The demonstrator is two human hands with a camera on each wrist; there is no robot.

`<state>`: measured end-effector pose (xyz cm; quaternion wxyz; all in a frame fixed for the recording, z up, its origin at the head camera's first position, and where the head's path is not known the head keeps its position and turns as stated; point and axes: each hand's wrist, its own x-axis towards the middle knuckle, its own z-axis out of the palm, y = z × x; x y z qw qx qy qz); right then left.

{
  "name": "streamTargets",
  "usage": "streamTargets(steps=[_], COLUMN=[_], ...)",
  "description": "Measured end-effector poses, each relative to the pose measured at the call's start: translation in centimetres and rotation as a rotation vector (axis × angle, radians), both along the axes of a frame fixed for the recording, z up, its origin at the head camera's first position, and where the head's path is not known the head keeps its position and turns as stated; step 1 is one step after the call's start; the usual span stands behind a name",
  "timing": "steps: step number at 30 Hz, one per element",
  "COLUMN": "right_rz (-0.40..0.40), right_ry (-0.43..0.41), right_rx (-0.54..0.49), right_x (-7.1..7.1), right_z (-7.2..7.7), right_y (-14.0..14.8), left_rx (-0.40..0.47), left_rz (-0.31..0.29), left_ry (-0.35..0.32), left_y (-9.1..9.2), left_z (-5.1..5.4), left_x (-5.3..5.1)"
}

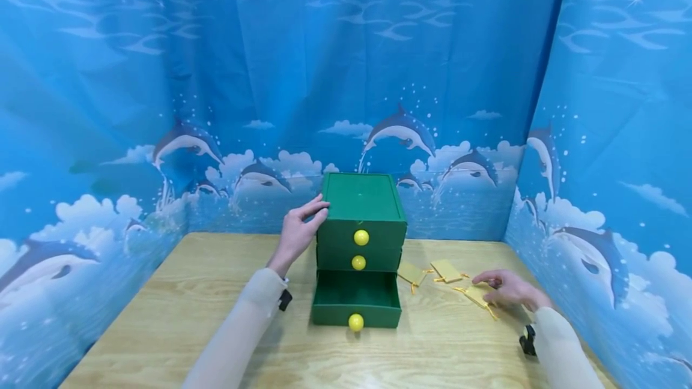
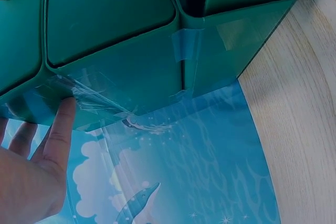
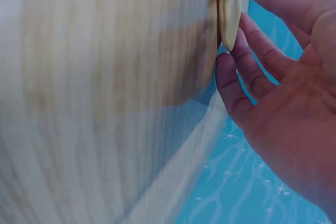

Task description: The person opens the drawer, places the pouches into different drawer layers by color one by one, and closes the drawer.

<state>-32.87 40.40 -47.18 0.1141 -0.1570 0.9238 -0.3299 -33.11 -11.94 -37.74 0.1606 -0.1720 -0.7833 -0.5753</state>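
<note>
A green drawer box (image 1: 361,197) with yellow knobs stands on the table; its bottom drawer (image 1: 357,316) is pulled out, and no item shows inside. My left hand (image 1: 303,230) rests its straight fingers against the box's upper left edge. In the left wrist view, a fingertip (image 2: 68,106) touches the taped side. Over at the right, my right hand (image 1: 510,290) is at a yellow drawstring pouch (image 1: 477,296), fingers loosely bent by its edge. The right wrist view has fingertips beside the pouch (image 3: 229,19); a firm pinch is not visible.
Two more yellow pouches lie between the box and my right hand: one pouch (image 1: 412,273) beside the box, another pouch (image 1: 446,270) farther right. Behind the wooden table (image 1: 216,293) hangs a blue dolphin-print curtain (image 1: 281,77), which also runs along both sides.
</note>
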Motion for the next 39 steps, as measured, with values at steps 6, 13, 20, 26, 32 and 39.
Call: streamTargets(steps=[6,13,20,26,32,39], right_rz=[0.125,0.097,0.028,0.068,0.118,0.134], right_ry=[0.067,0.072,-0.069,-0.095,-0.046,0.026], right_rx=[0.029,0.06,-0.091,-0.17,-0.187,-0.166], right_x=[-0.1,0.2,0.6,0.8,1.1,1.4], right_z=[-0.6,0.0,0.2,1.4,2.5,3.4], right_y=[0.2,0.0,0.1,-1.1,-3.2,-5.5], left_rx=[-0.003,-0.004,-0.009,-0.013,-0.003,0.003], left_rz=[0.003,0.004,0.002,0.007,0.007,-0.003], left_ry=[-0.003,0.003,0.0,0.006,0.01,0.013], left_y=[0.0,0.0,0.1,0.2,0.2,0.1], left_z=[-0.2,0.1,0.0,0.1,0.3,0.3], left_x=[0.1,0.0,0.0,0.0,0.1,0.2])
